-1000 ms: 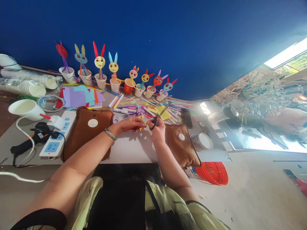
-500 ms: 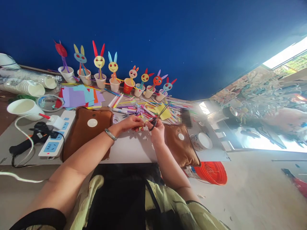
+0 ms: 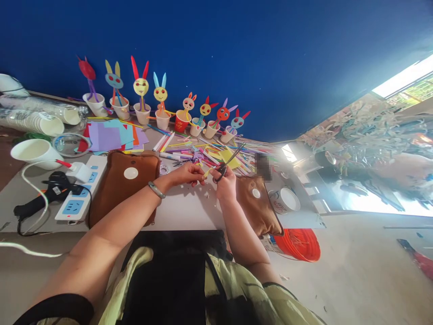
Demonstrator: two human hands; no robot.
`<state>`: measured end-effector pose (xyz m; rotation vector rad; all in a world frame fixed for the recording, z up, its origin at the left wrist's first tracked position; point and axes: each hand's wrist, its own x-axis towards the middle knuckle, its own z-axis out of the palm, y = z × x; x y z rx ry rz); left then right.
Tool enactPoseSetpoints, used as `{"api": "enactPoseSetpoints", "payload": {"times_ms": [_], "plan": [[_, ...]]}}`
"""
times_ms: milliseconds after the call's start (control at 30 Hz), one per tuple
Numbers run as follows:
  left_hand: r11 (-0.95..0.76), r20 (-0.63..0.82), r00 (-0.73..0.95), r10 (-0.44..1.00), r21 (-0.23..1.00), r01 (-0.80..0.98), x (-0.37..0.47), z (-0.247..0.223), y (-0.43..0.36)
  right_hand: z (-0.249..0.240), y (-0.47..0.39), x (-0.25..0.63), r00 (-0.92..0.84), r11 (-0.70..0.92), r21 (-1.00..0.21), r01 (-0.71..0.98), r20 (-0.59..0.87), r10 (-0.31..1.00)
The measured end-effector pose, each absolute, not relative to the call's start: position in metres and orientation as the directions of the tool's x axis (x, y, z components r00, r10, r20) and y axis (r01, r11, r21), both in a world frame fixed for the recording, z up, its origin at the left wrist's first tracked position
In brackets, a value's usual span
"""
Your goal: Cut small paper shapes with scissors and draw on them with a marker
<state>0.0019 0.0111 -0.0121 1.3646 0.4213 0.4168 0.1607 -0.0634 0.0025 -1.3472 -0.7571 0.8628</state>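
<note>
Between the fingertips of my left hand (image 3: 191, 174) is a small piece of yellow paper (image 3: 207, 173). My right hand (image 3: 225, 183) is closed round a pair of dark-handled scissors (image 3: 232, 158), whose blades point up and away from me, apart from the paper. The right fingertips come close to the paper's edge; whether they touch it I cannot tell. Tiny paper scraps (image 3: 207, 196) lie on the table below my hands. A yellow sheet (image 3: 229, 159) rests behind the scissors among loose pens and strips.
Brown cushions (image 3: 115, 194) (image 3: 257, 212) flank my hands. A row of paper rabbit figures in cups (image 3: 162, 119) stands along the blue wall. At left are a power strip (image 3: 79, 194) and a black glue gun (image 3: 37, 201); at right, a white tub (image 3: 289, 198) and a red bucket (image 3: 301, 243).
My right hand has shifted slightly to the right, and the scissors have swung a little up and right. The yellow piece shows more plainly between my hands.
</note>
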Motion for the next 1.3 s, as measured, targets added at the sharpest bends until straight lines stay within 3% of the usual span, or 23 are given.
{"api": "enactPoseSetpoints", "payload": {"times_ms": [167,367,633,1300], "plan": [[0.111,-0.033,0.871,0.491,0.993,-0.025,-0.001,-0.013,0.013,0.001,-0.063,0.161,0.454,0.016,-0.990,-0.139,-0.049,0.889],[0.062,-0.071,0.888,0.454,0.997,0.048,-0.001,-0.016,0.015,-0.002,-0.064,0.164,0.448,0.038,-0.997,-0.069,0.003,0.894],[0.085,-0.047,0.813,0.580,0.996,-0.004,0.000,-0.014,0.014,-0.002,-0.067,0.166,0.346,0.002,-1.000,-0.011,-0.002,0.938],[0.069,-0.009,0.778,0.628,0.997,-0.044,0.004,-0.005,0.008,0.005,-0.068,0.156,0.458,0.034,-0.999,0.024,0.041,0.888]]}}
